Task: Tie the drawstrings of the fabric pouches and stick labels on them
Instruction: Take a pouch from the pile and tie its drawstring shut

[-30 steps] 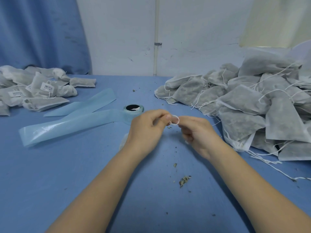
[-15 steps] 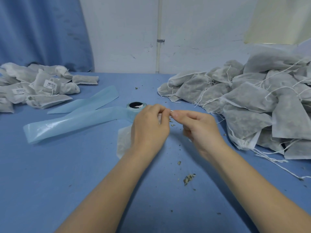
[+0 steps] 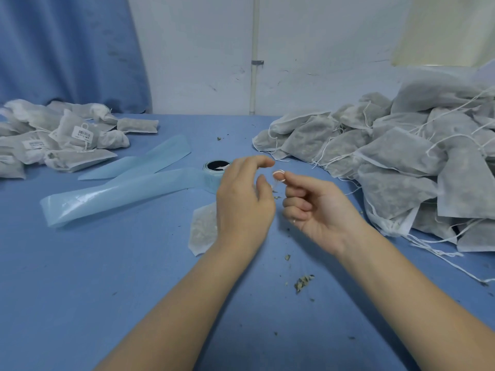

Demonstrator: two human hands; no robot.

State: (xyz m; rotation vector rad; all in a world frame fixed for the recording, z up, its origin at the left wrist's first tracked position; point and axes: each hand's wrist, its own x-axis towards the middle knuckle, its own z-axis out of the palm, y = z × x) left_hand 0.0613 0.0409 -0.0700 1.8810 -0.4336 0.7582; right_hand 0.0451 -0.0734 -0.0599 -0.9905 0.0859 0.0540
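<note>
A small white loop of drawstring (image 3: 278,174) sits at the tip of the right hand (image 3: 318,210). The thumb and first finger pinch it, and the other fingers curl in toward the palm, which faces up and left. The string is thin and a little blurry, so its knot is hard to make out.

The left hand (image 3: 245,204) is just beside it, back toward the camera. Its fingers are loosely bent and spread, and its grip holds nothing. The first finger reaches out over the loop without touching it.

The pouch (image 3: 202,228) lies flat on the desk (image 3: 107,277), mostly hidden under the left hand. It is thin white cloth with bumpy bits showing through.

Behind the hands stands a round blue roll (image 3: 215,172) with a dark hole in the middle. A long shiny pale-blue strip (image 3: 120,194) runs from it to the left.

On the right a big heap of soft grey pouches (image 3: 396,167) is cut off by the edge, with loose white strings hanging out. Far left lies a smaller pile of pouches with white barcode labels (image 3: 61,137). Dry crumbs (image 3: 302,283) lie on the blue cloth cover of the desk.
</note>
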